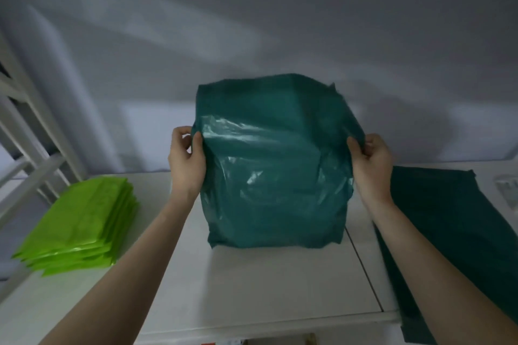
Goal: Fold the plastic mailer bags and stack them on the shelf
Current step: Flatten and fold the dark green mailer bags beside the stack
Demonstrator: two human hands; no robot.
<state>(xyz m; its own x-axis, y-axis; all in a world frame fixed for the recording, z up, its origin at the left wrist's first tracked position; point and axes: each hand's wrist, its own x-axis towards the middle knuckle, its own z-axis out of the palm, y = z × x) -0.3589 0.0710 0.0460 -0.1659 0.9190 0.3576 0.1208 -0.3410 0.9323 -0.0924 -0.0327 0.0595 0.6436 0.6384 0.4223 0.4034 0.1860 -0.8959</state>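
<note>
Head view shows the left hand point(186, 161) and right hand point(371, 161), each grip pinching a side edge of a dark green mailer bag point(276, 165) held upright between them over the white table point(252, 288). Left of the grip sits a stack of folded lime-green bags point(81, 221) (seemingly done); right lie unfolded dark green bags point(448, 232), still to fold.

Dim, bluish, soft picture; glare on the teal bag point(269, 165), edges bowed by the lens

Both hands, left point(187, 161) and right point(371, 165), pinch a teal bag point(276, 165) upright over the tabletop point(266, 288); a green stack point(81, 227) lies left of the bag.
</note>
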